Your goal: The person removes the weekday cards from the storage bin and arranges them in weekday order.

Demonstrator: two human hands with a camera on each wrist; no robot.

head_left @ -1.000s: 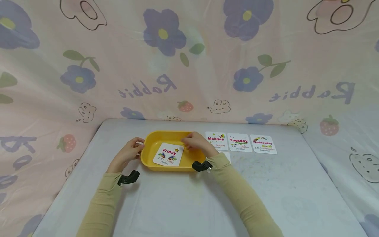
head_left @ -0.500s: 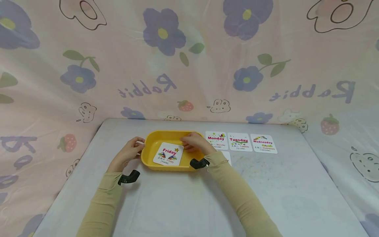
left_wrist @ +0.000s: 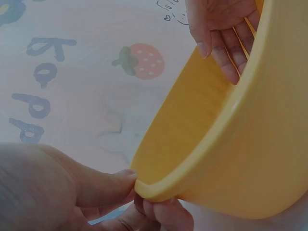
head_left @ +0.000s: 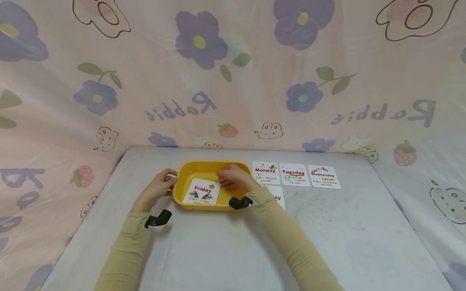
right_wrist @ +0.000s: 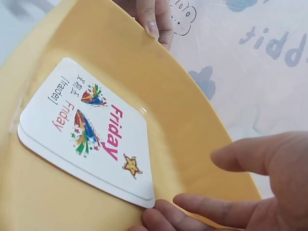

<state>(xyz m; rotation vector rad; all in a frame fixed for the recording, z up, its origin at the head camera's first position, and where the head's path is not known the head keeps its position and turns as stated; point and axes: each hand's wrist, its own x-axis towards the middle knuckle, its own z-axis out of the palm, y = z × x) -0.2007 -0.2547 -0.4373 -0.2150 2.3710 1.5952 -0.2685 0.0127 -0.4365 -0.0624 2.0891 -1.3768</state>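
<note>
A yellow plastic tray [head_left: 187,171] lies on the table, and a white card printed "Friday" [head_left: 201,191] rests inside it. A second card edge shows beneath that card in the right wrist view. My left hand [head_left: 156,188] pinches the tray's left rim between thumb and fingers, as the left wrist view shows. Inside the tray, my right hand [head_left: 236,176] has its fingertips right at the edge of the Friday card [right_wrist: 91,130]. Its thumb stands apart from the fingers, with nothing between them.
Right of the tray, the Monday card [head_left: 266,173], Tuesday card [head_left: 295,175] and Wednesday card [head_left: 324,177] lie in a row. Below Monday another card [head_left: 278,195] is partly covered by the right sleeve. A patterned curtain [head_left: 233,93] stands behind the white table [head_left: 218,250].
My right hand has shifted slightly left inside the tray. The Friday card has slid left and nearer to me, against the near wall. My left hand has kept its place on the rim.
</note>
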